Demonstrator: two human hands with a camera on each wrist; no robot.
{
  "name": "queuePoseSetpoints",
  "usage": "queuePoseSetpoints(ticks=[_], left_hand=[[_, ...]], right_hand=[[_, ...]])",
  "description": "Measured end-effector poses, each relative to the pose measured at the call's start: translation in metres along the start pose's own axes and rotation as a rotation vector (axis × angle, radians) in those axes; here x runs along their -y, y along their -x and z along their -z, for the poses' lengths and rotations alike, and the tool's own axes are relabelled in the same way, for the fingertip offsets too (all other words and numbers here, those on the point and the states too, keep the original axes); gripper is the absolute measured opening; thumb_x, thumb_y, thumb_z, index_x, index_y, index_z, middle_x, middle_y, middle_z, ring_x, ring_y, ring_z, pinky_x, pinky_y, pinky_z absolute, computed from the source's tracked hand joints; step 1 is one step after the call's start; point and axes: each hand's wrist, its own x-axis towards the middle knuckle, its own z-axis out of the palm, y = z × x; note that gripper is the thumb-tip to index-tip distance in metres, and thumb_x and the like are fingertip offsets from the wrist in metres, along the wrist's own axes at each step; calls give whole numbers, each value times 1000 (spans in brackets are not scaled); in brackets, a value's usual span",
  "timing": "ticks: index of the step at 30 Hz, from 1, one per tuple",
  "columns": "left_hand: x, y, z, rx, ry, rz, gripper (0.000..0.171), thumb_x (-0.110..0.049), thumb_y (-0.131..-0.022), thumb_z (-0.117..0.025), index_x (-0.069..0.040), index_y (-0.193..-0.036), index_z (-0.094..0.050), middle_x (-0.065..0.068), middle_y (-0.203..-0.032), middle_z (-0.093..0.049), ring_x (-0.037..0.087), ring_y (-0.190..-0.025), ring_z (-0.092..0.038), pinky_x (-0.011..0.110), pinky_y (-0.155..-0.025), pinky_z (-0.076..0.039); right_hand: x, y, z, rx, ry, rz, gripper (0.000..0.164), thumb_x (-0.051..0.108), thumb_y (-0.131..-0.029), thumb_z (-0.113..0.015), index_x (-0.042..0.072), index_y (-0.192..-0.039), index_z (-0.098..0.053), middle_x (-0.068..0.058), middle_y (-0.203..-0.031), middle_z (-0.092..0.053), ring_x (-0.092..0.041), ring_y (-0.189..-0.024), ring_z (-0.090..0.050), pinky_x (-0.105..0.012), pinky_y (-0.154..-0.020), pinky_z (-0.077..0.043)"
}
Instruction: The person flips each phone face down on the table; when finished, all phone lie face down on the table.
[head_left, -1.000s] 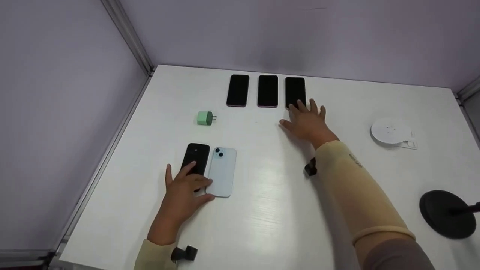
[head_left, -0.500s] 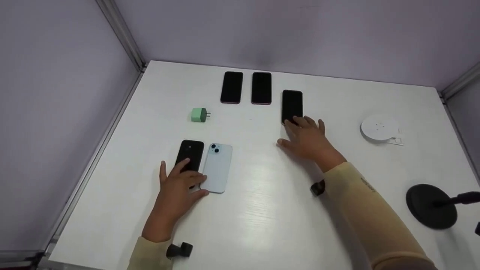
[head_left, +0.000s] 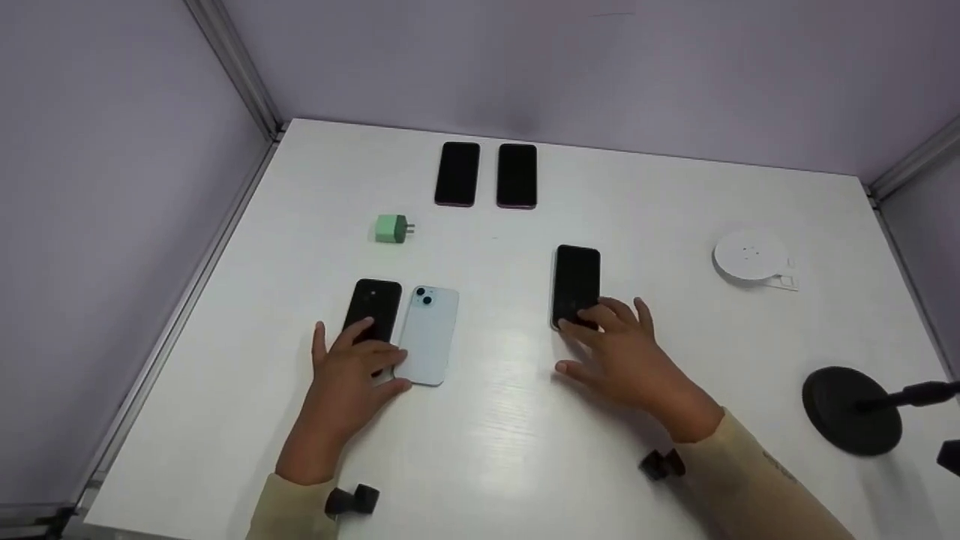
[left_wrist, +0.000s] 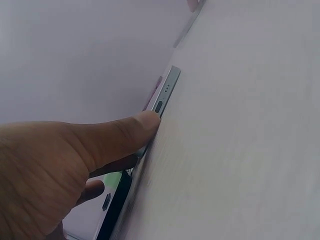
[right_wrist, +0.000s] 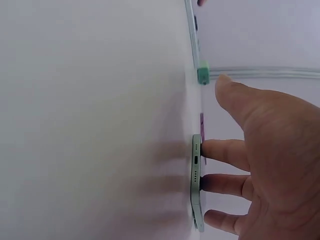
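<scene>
My left hand (head_left: 345, 390) lies low over two face-down phones. Its fingers reach onto the black phone (head_left: 376, 300) and the near left side of the light blue phone (head_left: 431, 337). In the left wrist view, its thumb tip touches the bottom edge of the light blue phone (left_wrist: 167, 92), near the port. To the right, a face-up phone (head_left: 577, 277) with a dark screen lies under the fingertips of my right hand (head_left: 626, 360). Seen from the right wrist, the fingers press that phone's (right_wrist: 196, 165) screen side from above, and the thumb stays off it.
Two more dark-screened phones, a left one (head_left: 457, 174) and a right one (head_left: 517, 176), lie by the back wall. A green plug charger (head_left: 391, 229) sits left of centre. Rightward are a white round disc (head_left: 748, 255) and a black round stand base (head_left: 851, 412).
My right hand has slid the rightmost phone from the back row toward me, to mid-table. The left hand keeps its place on its two phones. The head view has shifted slightly.
</scene>
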Motion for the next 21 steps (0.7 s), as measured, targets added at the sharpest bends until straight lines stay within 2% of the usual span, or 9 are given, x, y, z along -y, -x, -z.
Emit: queuePoseSetpoints(ticks=[6, 13, 17, 21], left_hand=[[1, 1, 1, 5, 10, -1, 43, -29, -83, -97, -16, -123, -85, 5, -126, -81, 36, -158, -45, 72, -133, 3], [0, 2, 1, 5, 6, -6, 42, -26, -83, -97, -15, -122, -86, 5, -126, -81, 36, -157, -46, 72, -132, 3], [-11, -3, 5, 25, -67, -9, 44, -27, -80, -99, -13, -120, -86, 7, -126, -81, 37, -157, -46, 73, -132, 3], [-34, -17, 6, 30, -95, -40, 51, -31, -77, -101, -13, -121, -85, 8, -127, -80, 37, -156, -45, 73, -133, 2]], right_hand=[[15, 23, -2, -36, 62, 59, 62, 63, -95, -78, 26, -145, -73, -8, -136, -67, -43, -151, -44, -80, -124, -17], [22, 41, -2, -22, 90, 90, 63, 67, -93, -78, 27, -142, -76, -3, -134, -69, -42, -152, -46, -80, -125, -17], [23, 46, -2, 1, 81, 84, 63, 67, -93, -77, 28, -143, -75, -3, -135, -68, -41, -154, -45, -79, -126, -14], [24, 50, -2, 8, 64, 82, 63, 66, -93, -78, 28, -143, -74, -4, -135, -67, -41, -155, -43, -79, -126, -14]])
